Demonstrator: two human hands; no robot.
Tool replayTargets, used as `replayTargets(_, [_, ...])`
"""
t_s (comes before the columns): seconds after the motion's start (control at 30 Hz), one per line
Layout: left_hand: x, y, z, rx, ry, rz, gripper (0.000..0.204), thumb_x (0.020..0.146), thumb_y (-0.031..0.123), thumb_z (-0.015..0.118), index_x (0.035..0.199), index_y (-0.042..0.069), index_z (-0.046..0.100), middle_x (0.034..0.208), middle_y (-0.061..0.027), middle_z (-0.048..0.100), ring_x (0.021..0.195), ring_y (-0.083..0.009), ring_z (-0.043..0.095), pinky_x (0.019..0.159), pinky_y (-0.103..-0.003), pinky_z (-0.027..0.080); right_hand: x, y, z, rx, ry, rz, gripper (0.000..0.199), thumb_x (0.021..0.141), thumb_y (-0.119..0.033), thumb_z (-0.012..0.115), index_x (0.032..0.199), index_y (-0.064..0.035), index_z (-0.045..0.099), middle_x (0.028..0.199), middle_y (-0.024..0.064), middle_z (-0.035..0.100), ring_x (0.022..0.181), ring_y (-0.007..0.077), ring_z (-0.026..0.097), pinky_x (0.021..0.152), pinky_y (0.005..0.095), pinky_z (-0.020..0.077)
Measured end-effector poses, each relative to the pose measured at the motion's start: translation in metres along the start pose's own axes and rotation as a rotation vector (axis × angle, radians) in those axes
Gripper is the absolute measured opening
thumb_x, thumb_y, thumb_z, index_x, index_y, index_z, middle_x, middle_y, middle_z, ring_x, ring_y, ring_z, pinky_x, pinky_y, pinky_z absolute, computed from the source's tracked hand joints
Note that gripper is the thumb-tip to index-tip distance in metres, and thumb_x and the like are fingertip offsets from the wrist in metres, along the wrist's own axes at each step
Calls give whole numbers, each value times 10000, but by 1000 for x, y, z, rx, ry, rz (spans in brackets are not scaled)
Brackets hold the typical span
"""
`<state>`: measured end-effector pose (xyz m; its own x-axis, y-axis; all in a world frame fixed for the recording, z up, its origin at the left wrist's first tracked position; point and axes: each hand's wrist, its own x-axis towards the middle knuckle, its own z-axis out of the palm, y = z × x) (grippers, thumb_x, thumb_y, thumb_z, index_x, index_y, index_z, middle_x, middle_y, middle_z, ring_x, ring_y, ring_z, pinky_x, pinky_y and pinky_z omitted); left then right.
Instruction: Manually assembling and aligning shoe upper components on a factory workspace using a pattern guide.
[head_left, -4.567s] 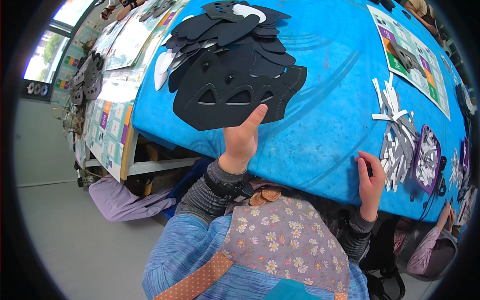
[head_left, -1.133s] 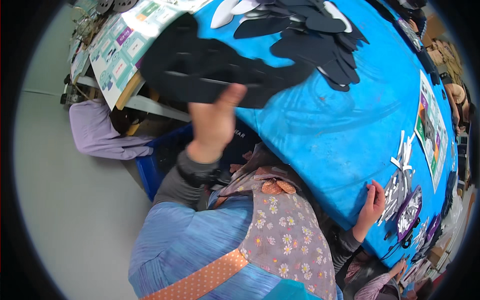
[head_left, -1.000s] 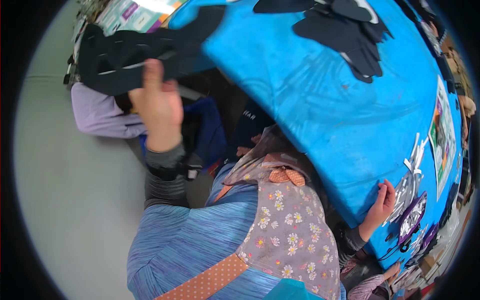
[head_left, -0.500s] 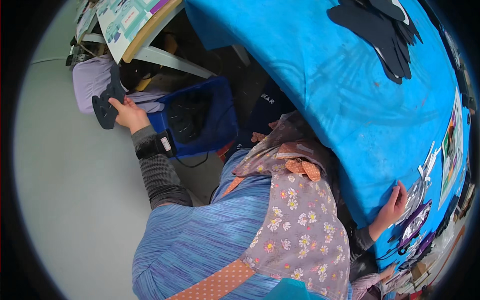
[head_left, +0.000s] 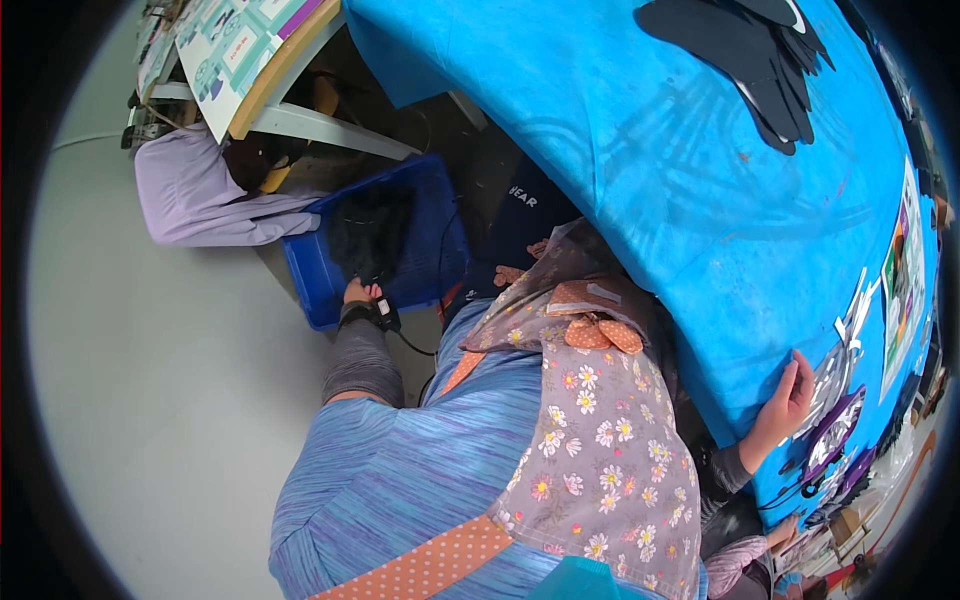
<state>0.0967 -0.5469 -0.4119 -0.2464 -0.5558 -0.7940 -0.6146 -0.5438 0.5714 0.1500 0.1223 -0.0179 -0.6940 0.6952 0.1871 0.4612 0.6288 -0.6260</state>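
Note:
My left hand (head_left: 362,291) is low at the near side of a blue plastic bin (head_left: 310,285). Its fingers are curled at the lower edge of a black flat piece (head_left: 372,225), which lies over the dark contents of the bin and looks blurred. A black band with a small white box and a cable is on that wrist. At the edge of the blue-covered table (head_left: 690,250), my right hand (head_left: 785,402) rests with its fingers loosely stretched and nothing visible in them. Beside it lie white and silvery strips (head_left: 850,335) and a purple-edged silvery piece (head_left: 835,430).
Black flat sole-shaped pieces (head_left: 740,60) are stacked on the far part of the table. A lilac garment (head_left: 190,190) hangs beside the bin. Another table (head_left: 240,60) with a wooden edge stands at the far left. Another person's hand (head_left: 783,532) is at the lower right.
My left hand has moved right and down, carrying the black flat piece from beside the lilac garment to the bin. My right hand has stayed at the table edge.

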Motion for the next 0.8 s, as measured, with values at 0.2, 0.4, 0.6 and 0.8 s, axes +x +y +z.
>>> replayTargets(0.2, [-21,101,75,-251,-148,360,215,853,162,465,997,21,543,857,-110,565,771,-210,566,608,-340,463,3,6,-3,57,-10,26,143,901,-79,546,991,-7,631,823,-23,555,688,47,438,593,177,339])
replayTargets(0.4, [-187,196,234,-134,20,1164,352,809,62,563,1110,14,388,893,-88,479,783,-184,491,665,-287,423,3,-5,0,98,-23,21,101,874,-45,554,937,-8,625,760,-9,533,661,52,452,586,196,360])
replayTargets(0.6, [-420,221,301,-486,-369,1385,444,860,93,576,1228,17,340,977,-82,442,851,-166,476,716,-294,409,0,-7,-6,149,14,-25,82,827,-27,588,897,-5,625,727,60,555,612,130,506,569,243,402])
replayTargets(0.8, [-552,262,341,-765,-1502,721,288,884,80,538,1150,-17,488,1007,-103,517,875,-181,502,734,-304,421,2,-11,-7,132,41,-59,73,811,-34,600,876,-15,626,719,77,569,629,171,541,571,265,421])
